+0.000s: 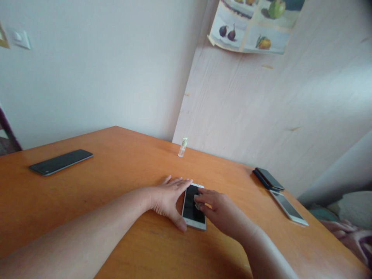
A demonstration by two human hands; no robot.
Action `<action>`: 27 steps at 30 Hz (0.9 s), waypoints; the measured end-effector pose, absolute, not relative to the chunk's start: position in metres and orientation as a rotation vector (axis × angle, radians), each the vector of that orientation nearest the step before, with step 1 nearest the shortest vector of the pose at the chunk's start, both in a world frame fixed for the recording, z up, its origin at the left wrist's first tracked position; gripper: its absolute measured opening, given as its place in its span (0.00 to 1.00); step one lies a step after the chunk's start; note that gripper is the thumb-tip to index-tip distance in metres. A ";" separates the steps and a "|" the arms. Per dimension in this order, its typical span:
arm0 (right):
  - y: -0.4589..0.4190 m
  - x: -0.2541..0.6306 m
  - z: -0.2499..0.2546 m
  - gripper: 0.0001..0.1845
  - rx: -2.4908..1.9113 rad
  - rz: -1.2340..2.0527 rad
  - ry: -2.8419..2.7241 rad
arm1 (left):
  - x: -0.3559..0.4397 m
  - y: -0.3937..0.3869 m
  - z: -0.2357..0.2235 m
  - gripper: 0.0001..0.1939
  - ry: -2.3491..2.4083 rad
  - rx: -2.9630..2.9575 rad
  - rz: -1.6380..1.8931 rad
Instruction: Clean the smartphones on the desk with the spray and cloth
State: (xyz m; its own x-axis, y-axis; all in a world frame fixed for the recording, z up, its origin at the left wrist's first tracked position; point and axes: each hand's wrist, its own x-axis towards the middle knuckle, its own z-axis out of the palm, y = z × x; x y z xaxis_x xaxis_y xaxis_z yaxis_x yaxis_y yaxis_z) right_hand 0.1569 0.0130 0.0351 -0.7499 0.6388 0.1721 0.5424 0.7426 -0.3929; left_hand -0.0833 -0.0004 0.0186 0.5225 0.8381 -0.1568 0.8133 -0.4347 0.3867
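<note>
A white smartphone (190, 199) with a dark screen lies face up on the wooden table between my hands. My left hand (170, 197) rests flat with fingers spread, its thumb and index fingertip against the phone's left side. In my right hand (216, 207) the fingers are closed on a small pale wipe (198, 203), pressed to the screen. Most of the wipe is covered by the fingers, so whether it is cloth or tissue I cannot tell.
Beyond the hands stands a small clear spray bottle (181, 149). A dark phone (62, 162) lies at the left. At the right edge are another white phone (288, 207) and a dark phone in a blue case (269, 179). The table (130, 159) meets the wall behind.
</note>
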 end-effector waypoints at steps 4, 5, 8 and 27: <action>0.027 0.151 0.022 0.11 -1.049 0.373 -2.466 | -0.083 -0.001 0.019 0.70 1.346 2.358 0.087; 0.025 0.152 0.023 0.10 -1.066 0.389 -2.459 | -0.083 -0.001 0.020 0.70 1.347 2.357 0.084; 0.014 0.156 0.031 0.10 -1.054 0.574 -2.538 | -0.082 -0.002 0.021 0.70 1.358 2.353 0.074; 0.017 0.155 0.025 0.03 -1.048 0.846 -2.545 | -0.080 -0.001 0.022 0.70 1.365 2.349 0.078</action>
